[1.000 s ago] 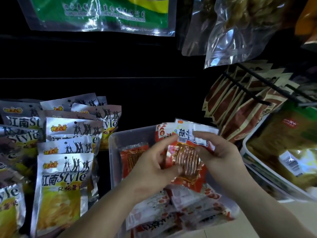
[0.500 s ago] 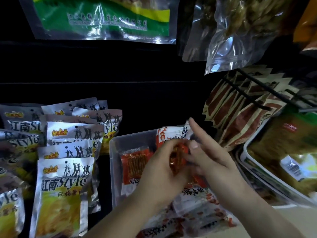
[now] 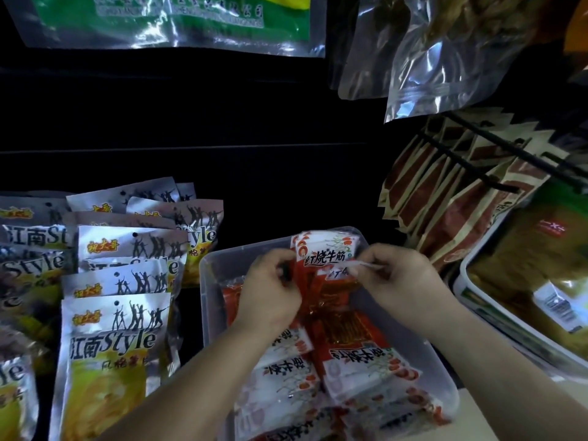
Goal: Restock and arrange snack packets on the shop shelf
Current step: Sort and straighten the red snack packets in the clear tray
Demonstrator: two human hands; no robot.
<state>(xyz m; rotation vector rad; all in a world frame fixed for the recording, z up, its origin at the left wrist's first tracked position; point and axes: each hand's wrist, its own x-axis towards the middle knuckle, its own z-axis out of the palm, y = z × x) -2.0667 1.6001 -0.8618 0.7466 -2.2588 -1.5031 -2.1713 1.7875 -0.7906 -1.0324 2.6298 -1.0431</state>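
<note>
In the clear bin (image 3: 208, 281), toward its far end, a small bunch of red-and-white packets (image 3: 324, 254) stands upright between both hands. The left hand (image 3: 270, 291) has its fingers curled round the bunch's left edge. The right hand (image 3: 397, 281) pinches the clear side seam of the front packet between thumb and fingertips. More of the same packets, the flat packets (image 3: 359, 367), lie in overlapping layers in the near half of the bin, printed faces up. One red packet (image 3: 230, 297) leans against the bin's left wall, partly hidden by the left hand.

Just left of the bin, silver pouches (image 3: 114, 329) with yellow lower halves lie in overlapping rows. To the right, brown pouches (image 3: 445, 198) hang in a fanned row on black hooks (image 3: 471, 168). Below them a white-rimmed tray (image 3: 471, 300) holds green-and-yellow bags. Along the top edge hang a green bag (image 3: 178, 20) and several clear bags (image 3: 445, 58); their contents are too dim to make out.
</note>
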